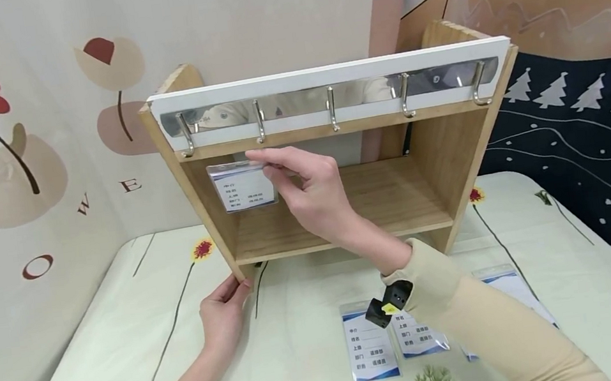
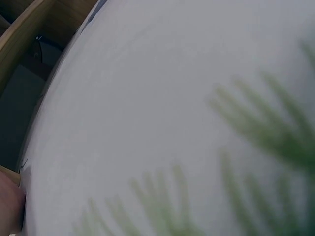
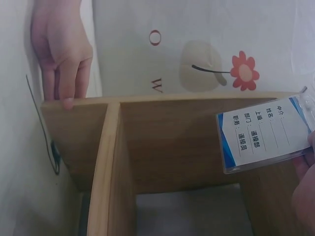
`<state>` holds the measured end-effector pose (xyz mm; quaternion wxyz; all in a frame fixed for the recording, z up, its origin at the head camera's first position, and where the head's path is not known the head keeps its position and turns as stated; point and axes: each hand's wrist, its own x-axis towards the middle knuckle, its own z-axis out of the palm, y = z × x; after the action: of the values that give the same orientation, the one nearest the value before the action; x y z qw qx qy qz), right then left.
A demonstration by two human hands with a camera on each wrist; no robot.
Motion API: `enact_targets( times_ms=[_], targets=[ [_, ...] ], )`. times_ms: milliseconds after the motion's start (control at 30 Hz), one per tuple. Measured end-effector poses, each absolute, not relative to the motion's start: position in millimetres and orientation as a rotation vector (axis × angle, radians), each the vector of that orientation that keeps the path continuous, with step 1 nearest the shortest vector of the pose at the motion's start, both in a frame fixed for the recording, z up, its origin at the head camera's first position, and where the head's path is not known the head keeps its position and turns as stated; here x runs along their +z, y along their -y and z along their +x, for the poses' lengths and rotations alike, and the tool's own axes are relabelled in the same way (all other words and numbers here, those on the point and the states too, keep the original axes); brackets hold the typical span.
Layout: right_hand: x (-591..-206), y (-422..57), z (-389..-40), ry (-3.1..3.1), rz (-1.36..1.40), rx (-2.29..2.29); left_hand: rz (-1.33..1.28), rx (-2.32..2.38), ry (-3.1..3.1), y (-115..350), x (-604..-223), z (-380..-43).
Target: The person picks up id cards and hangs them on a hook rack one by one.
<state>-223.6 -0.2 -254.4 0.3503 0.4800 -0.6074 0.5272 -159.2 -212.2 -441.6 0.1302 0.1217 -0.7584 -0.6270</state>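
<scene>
My right hand (image 1: 314,192) pinches the top edge of a clear ID badge holder (image 1: 241,189) between thumb and fingers. The badge hangs below the leftmost metal hook (image 1: 185,135), in front of the shelf's opening; a printed card shows inside it in the right wrist view. My left hand (image 1: 222,314) grips the bottom of the left side panel of the wooden shelf (image 1: 387,196), with the thumb on its front edge. In the left wrist view, only a bit of the hand (image 2: 9,204) shows at the lower left.
A white rail (image 1: 291,81) with several hooks crosses the shelf's top front. More badge holders (image 1: 371,349) lie on the flowered tablecloth (image 1: 297,346), one partly under my right forearm. Printed curtains (image 1: 271,21) hang behind.
</scene>
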Motion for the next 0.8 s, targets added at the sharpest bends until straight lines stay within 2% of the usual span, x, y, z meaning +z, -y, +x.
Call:
enact_targets(
  times_ms=[800],
  targets=[
    [-239.6, 36.1, -219.2, 1.510, 1.305, 1.198, 0.370, -1.808, 2.188, 208.4, -439.7, -159.4]
  ],
)
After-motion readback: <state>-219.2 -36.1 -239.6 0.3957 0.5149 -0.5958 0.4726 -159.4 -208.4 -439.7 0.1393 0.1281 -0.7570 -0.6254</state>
